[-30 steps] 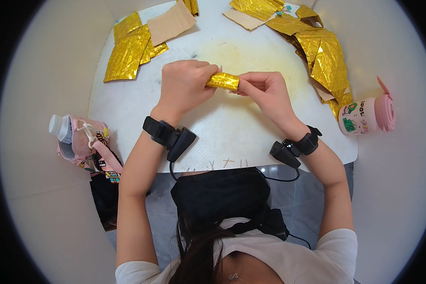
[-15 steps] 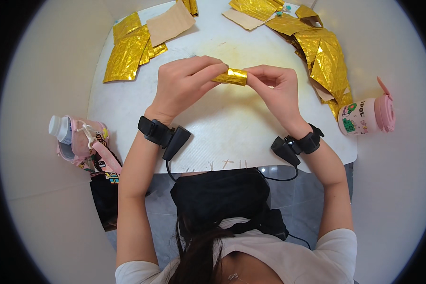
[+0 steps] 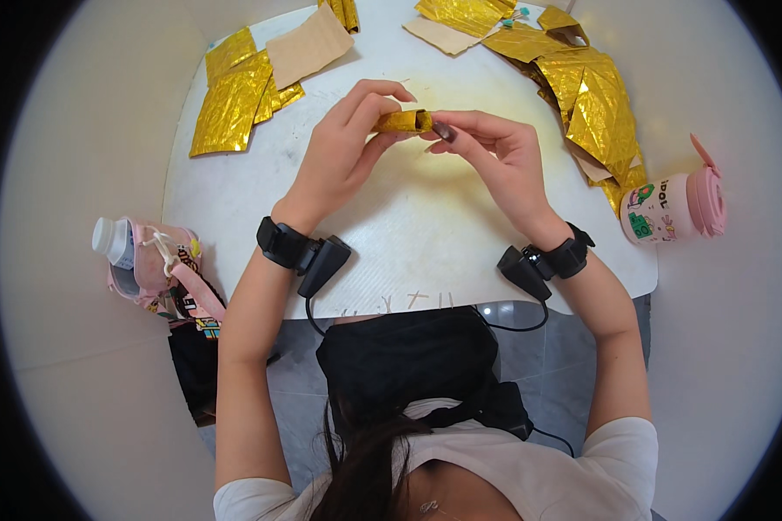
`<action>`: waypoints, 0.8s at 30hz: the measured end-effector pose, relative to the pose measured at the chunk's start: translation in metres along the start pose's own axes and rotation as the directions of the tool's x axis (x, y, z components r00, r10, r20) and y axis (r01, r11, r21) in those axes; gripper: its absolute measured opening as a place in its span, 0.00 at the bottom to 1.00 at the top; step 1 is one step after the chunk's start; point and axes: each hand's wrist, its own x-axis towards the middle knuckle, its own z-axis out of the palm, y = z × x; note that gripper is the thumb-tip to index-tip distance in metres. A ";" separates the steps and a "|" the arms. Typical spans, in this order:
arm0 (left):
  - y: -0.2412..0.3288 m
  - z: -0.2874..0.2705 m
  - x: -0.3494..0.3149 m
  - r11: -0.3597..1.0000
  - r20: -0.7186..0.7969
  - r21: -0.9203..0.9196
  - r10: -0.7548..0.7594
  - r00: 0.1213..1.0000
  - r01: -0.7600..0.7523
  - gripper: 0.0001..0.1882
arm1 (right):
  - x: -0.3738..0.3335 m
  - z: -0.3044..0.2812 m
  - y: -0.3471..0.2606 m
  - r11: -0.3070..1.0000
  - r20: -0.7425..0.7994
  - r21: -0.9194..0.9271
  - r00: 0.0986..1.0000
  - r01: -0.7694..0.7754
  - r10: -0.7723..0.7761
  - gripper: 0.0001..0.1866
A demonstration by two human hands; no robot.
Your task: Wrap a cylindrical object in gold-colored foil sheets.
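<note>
A small roll of gold foil paper point(image 3: 397, 122) is held above the middle of the table, its open right end showing a hollow inside. My left hand point(image 3: 339, 148) pinches the left part between thumb and index finger, with the other fingers curved above it. At the roll's right end is my right hand point(image 3: 506, 154), its thumb and index fingertips pressed to the rim. Dark nails show on that hand. The far side of the roll is hidden.
Gold sheets point(image 3: 228, 104) and a tan-backed piece point(image 3: 311, 45) lie at the far left. More gold sheets point(image 3: 598, 108) are heaped at the far right. A pink-lidded cup point(image 3: 669, 208) stands right, a pink bag point(image 3: 161, 260) with a white-capped bottle point(image 3: 111, 239) left. Wristbands trail cables.
The roll has moved slightly up and left and turned, so its open right end now shows. My right fingers have shifted around that end, and my left fingers have lifted and spread.
</note>
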 end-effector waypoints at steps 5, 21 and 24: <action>0.009 -0.001 -0.002 0.995 0.139 0.102 -0.012 0.990 -0.003 0.11 | -0.003 0.004 -0.008 0.999 -0.023 -0.045 0.999 -0.031 0.030 0.12; 0.012 0.007 -0.006 0.983 0.124 0.174 0.044 0.991 -0.065 0.15 | -0.007 0.012 -0.014 0.933 -0.098 -0.323 0.975 0.159 -0.200 0.10; 0.021 0.014 -0.009 0.939 0.277 -0.249 -0.164 0.947 0.236 0.13 | -0.006 0.009 -0.010 0.922 -0.102 -0.334 0.965 0.196 -0.243 0.12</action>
